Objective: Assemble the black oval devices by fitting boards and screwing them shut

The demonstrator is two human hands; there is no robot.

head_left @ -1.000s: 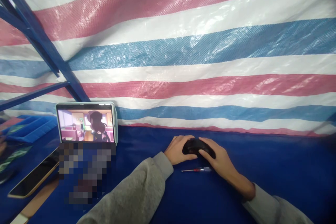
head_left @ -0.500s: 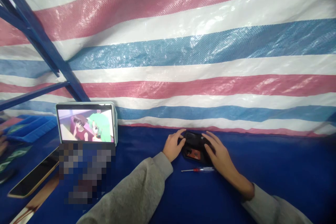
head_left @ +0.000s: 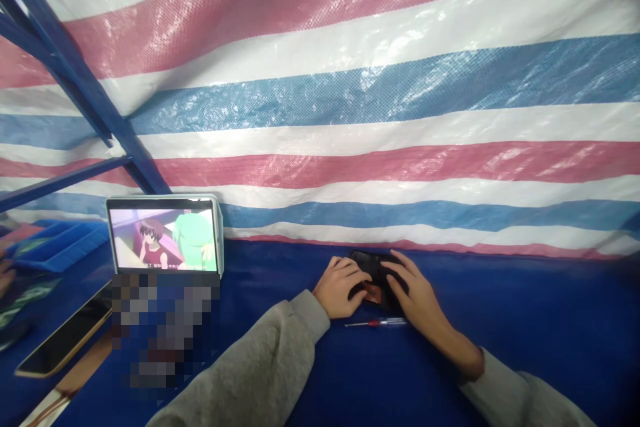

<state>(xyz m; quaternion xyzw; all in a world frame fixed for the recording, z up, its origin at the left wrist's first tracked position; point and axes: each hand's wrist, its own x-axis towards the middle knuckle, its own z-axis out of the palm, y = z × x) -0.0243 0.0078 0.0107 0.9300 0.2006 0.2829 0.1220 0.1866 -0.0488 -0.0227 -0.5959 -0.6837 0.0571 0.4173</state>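
Note:
A black plastic casing (head_left: 369,261) lies on the blue table, with a reddish-brown circuit board (head_left: 373,293) showing in its near part. My left hand (head_left: 341,288) curls over the left side of the casing, fingertips near the board. On the right side, my right hand (head_left: 416,285) grips the casing between thumb and bent fingers. Both hands partly cover it, so its full shape is hidden. Just in front lies a small screwdriver (head_left: 376,323) with a red and clear handle, its thin shaft pointing left. Neither hand touches it.
A tablet (head_left: 165,239) playing a cartoon stands at the left. Near it lie a phone (head_left: 67,330) and a blue tray (head_left: 65,243). Another person's hand (head_left: 6,277) is at the left edge. Behind the table hangs a striped sheet (head_left: 350,167); a blue metal frame (head_left: 90,87) rises at left.
My left hand has shifted right and towards me, from the casing's far left corner onto its near left part, covering some of the board. My right hand has barely moved.

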